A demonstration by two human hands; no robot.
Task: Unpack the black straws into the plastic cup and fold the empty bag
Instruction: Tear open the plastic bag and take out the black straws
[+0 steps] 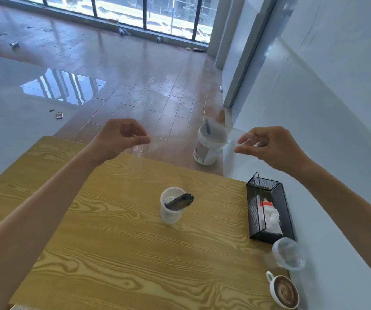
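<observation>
A clear plastic cup [170, 205] stands upright near the middle of the wooden table [113, 253]. A bundle of black straws [180, 201] leans inside it, tips over the right rim. Above the table's far edge I hold the clear, nearly invisible empty bag [191, 151] stretched between both hands. My left hand [121, 137] pinches its left end. My right hand [267, 144] pinches its right end. The bag's middle is hard to make out against the floor.
A black mesh holder [269, 211] with napkins stands at the table's right edge. Nearer me are a clear plastic lid or cup [288, 253] and a coffee cup [284, 291]. A white bucket [209, 144] stands on the floor beyond the table.
</observation>
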